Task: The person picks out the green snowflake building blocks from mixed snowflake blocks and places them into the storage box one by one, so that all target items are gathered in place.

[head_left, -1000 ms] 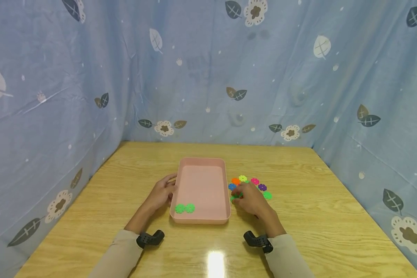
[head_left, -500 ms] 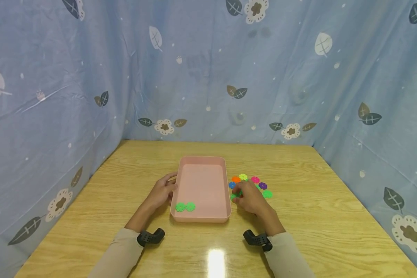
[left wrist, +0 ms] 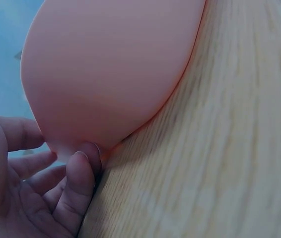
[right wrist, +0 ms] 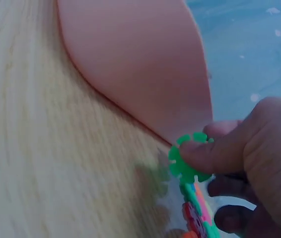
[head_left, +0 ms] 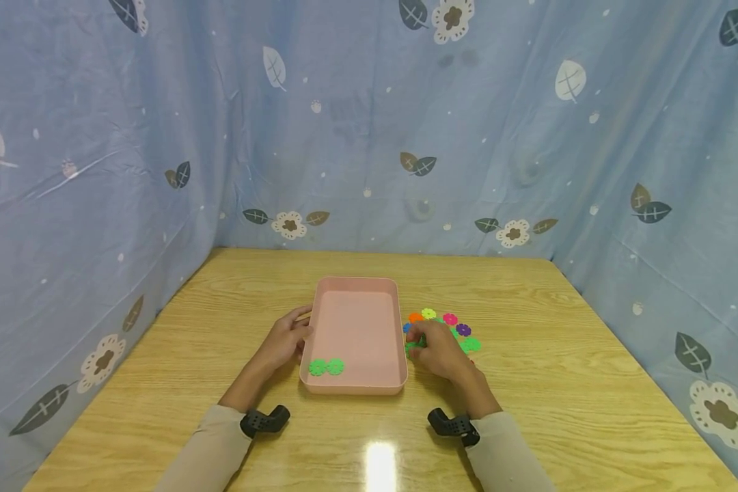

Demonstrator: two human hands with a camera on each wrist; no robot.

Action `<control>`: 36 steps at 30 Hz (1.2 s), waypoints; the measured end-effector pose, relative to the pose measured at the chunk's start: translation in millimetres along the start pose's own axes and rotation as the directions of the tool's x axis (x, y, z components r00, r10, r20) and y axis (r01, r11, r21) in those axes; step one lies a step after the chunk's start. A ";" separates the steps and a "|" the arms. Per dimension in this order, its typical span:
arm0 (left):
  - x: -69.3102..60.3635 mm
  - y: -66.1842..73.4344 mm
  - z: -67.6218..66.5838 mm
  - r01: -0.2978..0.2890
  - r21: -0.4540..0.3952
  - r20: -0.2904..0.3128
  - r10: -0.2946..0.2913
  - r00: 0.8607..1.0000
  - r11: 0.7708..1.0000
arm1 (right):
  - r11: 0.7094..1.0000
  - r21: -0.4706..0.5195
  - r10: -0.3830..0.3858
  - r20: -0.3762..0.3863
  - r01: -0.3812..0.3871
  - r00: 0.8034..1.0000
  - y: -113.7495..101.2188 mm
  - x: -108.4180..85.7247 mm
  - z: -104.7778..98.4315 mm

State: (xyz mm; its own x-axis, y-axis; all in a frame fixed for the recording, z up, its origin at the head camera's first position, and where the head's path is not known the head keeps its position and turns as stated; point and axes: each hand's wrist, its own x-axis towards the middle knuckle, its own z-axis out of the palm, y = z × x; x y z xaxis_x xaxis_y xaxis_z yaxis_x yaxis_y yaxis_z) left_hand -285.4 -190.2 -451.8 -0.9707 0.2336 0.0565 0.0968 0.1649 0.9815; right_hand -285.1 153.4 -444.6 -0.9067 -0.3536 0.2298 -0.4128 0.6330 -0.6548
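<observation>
A pink tray (head_left: pixel 358 335) lies on the table in the head view. My left hand (head_left: pixel 285 338) holds its left side; in the left wrist view the thumb (left wrist: pixel 24 134) meets the rim and curled fingers lie against the outer wall. Just right of the tray, my right hand (head_left: pixel 439 350) pinches a green snowflake disc (right wrist: pixel 186 163) between thumb and index finger. Two green snowflake discs (head_left: pixel 326 367) lie side by side in the tray's near left corner. Beneath and beyond the right hand spreads a group of colored discs, partly hidden by it; a purple disc (head_left: pixel 463 329) shows.
Around the group's far edge lie a yellow disc (head_left: pixel 428 313), an orange disc (head_left: pixel 415 318) and a pink disc (head_left: pixel 450 319). More green discs (head_left: pixel 470 344) are at its right. A blue patterned curtain (head_left: pixel 369 137) surrounds the wooden table (head_left: pixel 252 280).
My right hand has shifted slightly left, toward the tray, its thumb and index finger closing on a green disc. The left hand and tray stay in place.
</observation>
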 end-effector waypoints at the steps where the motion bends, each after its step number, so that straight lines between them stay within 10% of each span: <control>1: -0.3 0.2 -0.1 -0.002 0.000 0.002 0.001 1.000 1.000 | 1.000 0.021 0.005 -0.002 -0.005 1.000 -0.6 -0.4 -0.6; 12: 0.8 0.1 0.6 -0.005 0.020 -0.002 0.005 1.000 1.000 | 0.992 0.115 -0.031 -0.195 0.054 0.980 -5.0 -1.6 -2.4; 25: 0.5 1.1 1.2 -0.003 0.019 -0.007 0.003 1.000 1.000 | 0.941 0.106 -0.224 -0.516 0.320 0.827 -25.4 9.3 5.0; 36: 1.4 -1.5 -0.9 0.001 0.023 -0.012 0.000 1.000 1.000 | 0.911 0.165 -0.264 -0.472 0.378 0.841 -60.0 25.0 13.6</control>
State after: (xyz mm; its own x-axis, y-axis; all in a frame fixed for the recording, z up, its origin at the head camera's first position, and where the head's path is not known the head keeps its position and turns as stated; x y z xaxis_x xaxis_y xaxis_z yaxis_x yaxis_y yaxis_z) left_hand -287.2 -191.0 -452.9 -0.9732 0.2223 0.0582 0.1012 0.1871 0.9771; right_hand -281.9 97.2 -409.3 -0.6943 -0.1391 0.7061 -0.7048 0.3296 -0.6282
